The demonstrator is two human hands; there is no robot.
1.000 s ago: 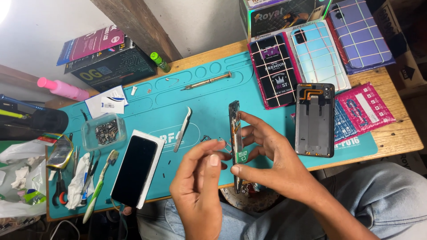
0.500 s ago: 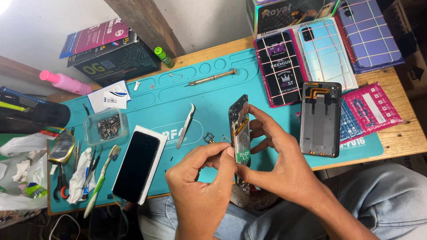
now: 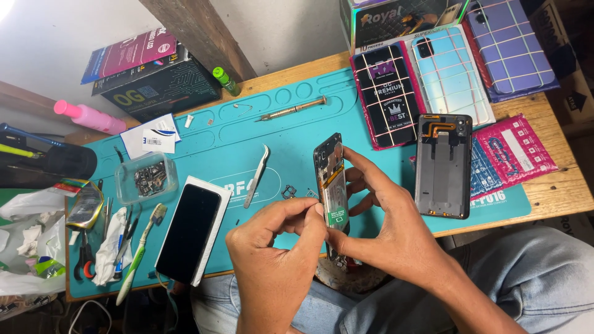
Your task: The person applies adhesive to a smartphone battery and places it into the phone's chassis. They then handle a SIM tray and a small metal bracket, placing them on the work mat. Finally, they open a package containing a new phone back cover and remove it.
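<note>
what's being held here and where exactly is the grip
An opened phone body, stood on edge. The right hand grips its long sides, fingers behind it; the left hand pinches its front edge near the lower half.

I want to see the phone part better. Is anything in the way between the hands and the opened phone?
No. Both hands already touch it. The right hand grips the opened phone on edge above the teal mat, and the left hand pinches its lower part. Nothing visible sits between them.
</note>
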